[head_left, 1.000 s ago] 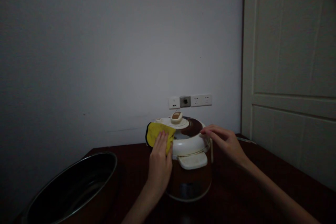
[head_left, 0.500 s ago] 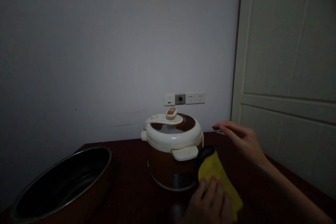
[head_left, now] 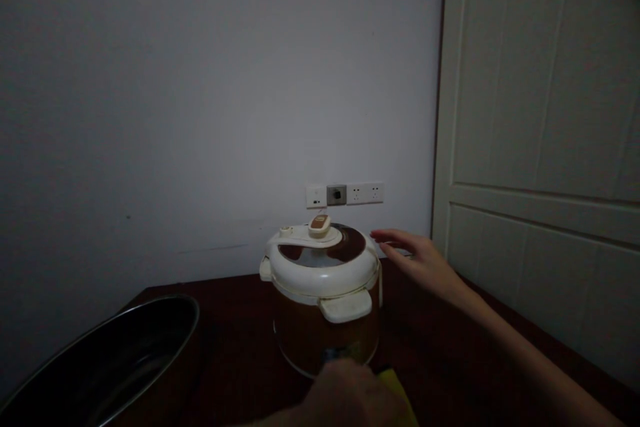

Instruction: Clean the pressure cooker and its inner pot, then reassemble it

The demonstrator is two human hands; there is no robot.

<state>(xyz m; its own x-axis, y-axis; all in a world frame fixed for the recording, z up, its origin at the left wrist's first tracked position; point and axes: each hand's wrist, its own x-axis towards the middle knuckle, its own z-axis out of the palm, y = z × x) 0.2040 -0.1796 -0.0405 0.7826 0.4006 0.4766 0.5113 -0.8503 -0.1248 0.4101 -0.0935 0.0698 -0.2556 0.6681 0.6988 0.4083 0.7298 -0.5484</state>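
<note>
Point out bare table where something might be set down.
Though dim, bare table shows between the dark pan and the cooker, and right of the cooker, nearer than the right hand. Crowded: the cooker's near side, by the left hand and yellow cloth, and its upper right, by the right hand.

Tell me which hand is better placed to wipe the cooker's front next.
Left hand, I'd judge: it is low, before the cooker's front, with the cloth. The right hand is higher, off to the side, without a cloth.
</note>
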